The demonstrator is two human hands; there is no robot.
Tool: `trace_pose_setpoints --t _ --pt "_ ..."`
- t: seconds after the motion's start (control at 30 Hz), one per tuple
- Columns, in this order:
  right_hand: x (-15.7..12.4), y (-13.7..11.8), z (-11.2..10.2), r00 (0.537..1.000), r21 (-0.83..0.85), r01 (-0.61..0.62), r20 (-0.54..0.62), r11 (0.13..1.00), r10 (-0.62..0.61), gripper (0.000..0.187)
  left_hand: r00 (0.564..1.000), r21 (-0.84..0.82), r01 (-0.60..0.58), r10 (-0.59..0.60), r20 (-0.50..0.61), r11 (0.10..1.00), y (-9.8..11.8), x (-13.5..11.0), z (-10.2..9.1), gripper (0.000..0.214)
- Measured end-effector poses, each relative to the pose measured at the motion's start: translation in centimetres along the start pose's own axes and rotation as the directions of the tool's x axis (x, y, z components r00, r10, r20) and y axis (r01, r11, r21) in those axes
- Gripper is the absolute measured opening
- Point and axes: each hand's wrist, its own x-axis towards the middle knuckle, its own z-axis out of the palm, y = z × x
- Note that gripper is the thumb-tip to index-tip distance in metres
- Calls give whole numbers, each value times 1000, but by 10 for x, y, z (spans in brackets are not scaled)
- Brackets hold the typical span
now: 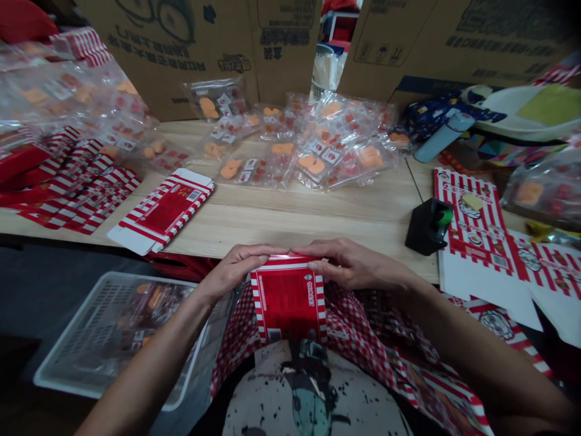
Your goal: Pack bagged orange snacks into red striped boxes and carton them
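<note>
Between my two hands, just in front of the table edge, is a red and white striped carton (290,300) with a red printed panel. My left hand (238,266) grips its upper left corner, thumb on the near face and fingers along the top edge. At the upper right corner my right hand (347,263) pinches it the same way, and the fingertips of both hands nearly meet at the top. The carton's lower end rests against my lap. A similar flattened carton (170,209) lies on the table to the left of my hands.
Clear bags with orange pieces (313,163) lie across the wooden table (290,218). Stacked striped cartons (86,181) are at left, more flat cartons (476,224) at right. A black tape dispenser (426,227) stands near the right edge. A white basket (68,339) sits low on the left.
</note>
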Motion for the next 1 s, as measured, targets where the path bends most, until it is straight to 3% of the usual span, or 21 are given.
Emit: trace_pose_setpoints --t 0.13,0.23,0.33,0.43,0.5,0.57,0.63,0.77,1.0 --pt "-8 17 17 988 -153 59 -134 986 -80 40 990 265 -125 101 103 956 1 4 3 38" --pt "-11 17 28 954 -106 50 -289 993 -79 33 984 340 -175 174 34 924 6 6 11 30" --pt "-16 3 26 876 -63 87 -471 994 -106 20 962 328 -209 254 -100 921 28 4 18 26" --pt "-23 -9 14 792 -257 176 -537 950 -292 26 864 411 -321 441 -242 854 58 1 26 18" --pt "-26 -8 6 749 -409 198 -523 891 -406 36 777 536 -414 593 -213 735 69 2 31 18" --pt "-27 1 1 724 -498 206 -501 842 -473 42 740 597 -463 657 -147 655 71 8 34 18" --pt "-26 12 -1 711 -519 232 -487 823 -507 44 772 559 -453 619 -143 695 66 17 34 15" --pt "-24 19 -3 731 -488 231 -484 841 -482 35 899 473 -337 427 -95 814 63 33 34 38" --pt "-21 -10 -18 899 -254 121 -381 959 -215 26 951 469 -294 302 60 833 80 37 37 23"
